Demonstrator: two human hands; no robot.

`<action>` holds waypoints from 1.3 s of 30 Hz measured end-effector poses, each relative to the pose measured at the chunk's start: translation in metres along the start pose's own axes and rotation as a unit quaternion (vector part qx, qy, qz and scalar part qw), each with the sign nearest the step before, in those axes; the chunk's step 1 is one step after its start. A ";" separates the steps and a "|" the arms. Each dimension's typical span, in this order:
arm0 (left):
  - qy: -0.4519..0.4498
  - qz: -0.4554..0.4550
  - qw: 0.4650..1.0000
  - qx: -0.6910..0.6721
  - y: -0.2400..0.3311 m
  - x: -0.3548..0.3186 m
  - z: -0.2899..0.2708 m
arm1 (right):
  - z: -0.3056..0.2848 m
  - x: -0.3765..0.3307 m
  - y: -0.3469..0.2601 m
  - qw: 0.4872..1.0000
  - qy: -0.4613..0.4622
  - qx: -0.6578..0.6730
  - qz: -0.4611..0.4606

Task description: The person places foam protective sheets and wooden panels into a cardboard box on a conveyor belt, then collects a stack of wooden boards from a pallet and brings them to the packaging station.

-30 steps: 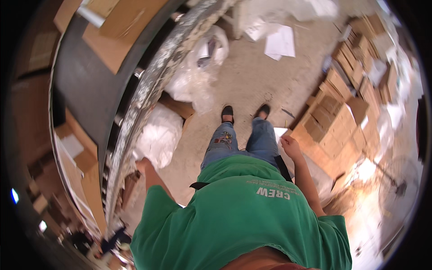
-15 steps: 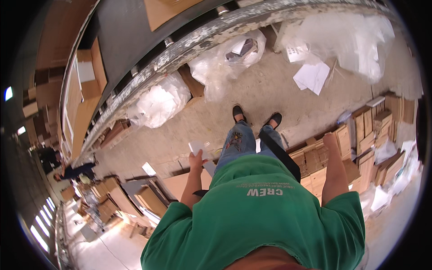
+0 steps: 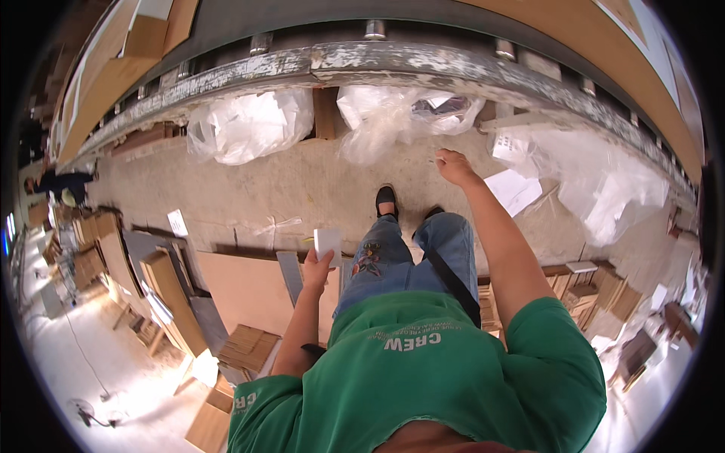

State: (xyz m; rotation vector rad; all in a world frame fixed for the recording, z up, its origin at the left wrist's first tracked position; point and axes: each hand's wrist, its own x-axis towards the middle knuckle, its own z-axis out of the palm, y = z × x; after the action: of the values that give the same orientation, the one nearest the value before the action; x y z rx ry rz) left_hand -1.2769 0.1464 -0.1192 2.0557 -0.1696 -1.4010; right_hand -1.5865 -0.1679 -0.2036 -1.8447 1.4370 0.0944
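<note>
My left hand (image 3: 317, 270) is closed around a small white rectangular piece (image 3: 328, 241), held upright beside my left thigh; it could be a stack of cards or a pad. A bit of yellow-green pokes out next to it. My right arm reaches forward, and my right hand (image 3: 454, 166) is curled, its fingers pressed together over the floor short of the conveyor. Something small and pale may sit at its fingertips, too tiny to name. Closest to that hand are a clear plastic bag (image 3: 368, 140) and white paper sheets (image 3: 513, 192) on the floor.
A roller conveyor with a worn, paint-chipped edge (image 3: 393, 60) crosses ahead, carrying cardboard pieces (image 3: 147, 38). Bags of plastic waste (image 3: 253, 128) stand under it. Flat boards (image 3: 245, 283) and stacked wood panels (image 3: 581, 291) lie behind me. A person (image 3: 64, 183) is far left.
I have turned to face the conveyor more squarely. My right hand has swung from beside the stacked wood to out in front. The white piece stays in my left hand.
</note>
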 end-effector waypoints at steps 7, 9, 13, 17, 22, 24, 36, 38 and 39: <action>0.099 -0.102 0.985 -0.101 -0.057 -0.030 0.023 | 0.012 0.127 0.007 0.960 -0.173 -0.161 0.149; 0.129 -0.130 0.975 -0.126 -0.080 -0.042 0.048 | 0.017 0.161 0.024 0.954 -0.165 -0.203 0.146; 0.179 -0.131 0.964 -0.149 -0.095 -0.073 0.128 | 0.069 0.242 0.111 0.948 0.103 -0.290 -0.075; 0.203 -0.138 0.942 -0.229 -0.082 -0.091 0.199 | 0.070 0.275 0.120 0.973 0.078 -0.213 -0.040; 0.172 -0.107 0.947 -0.250 -0.061 -0.111 0.238 | 0.071 0.260 0.125 0.987 0.080 -0.141 0.009; 0.155 -0.088 0.953 -0.243 -0.049 -0.118 0.239 | 0.076 0.235 0.141 0.986 0.125 -0.110 0.017; -0.167 -0.096 0.854 -0.483 -0.008 -0.119 0.286 | -0.021 -0.169 0.084 0.544 -0.565 0.611 0.109; -0.200 -0.059 0.856 -0.472 -0.008 -0.143 0.295 | -0.028 -0.217 0.091 0.494 -0.536 0.679 0.090; -0.226 -0.047 0.864 -0.447 -0.006 -0.157 0.300 | -0.042 -0.238 0.091 0.509 -0.518 0.682 0.087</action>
State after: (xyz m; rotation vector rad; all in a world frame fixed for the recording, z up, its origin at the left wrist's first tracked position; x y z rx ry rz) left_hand -1.6071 0.0912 -0.0673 0.9688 0.3436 -1.5888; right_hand -1.7654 -0.0105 -0.1047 -0.0720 0.3501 0.0873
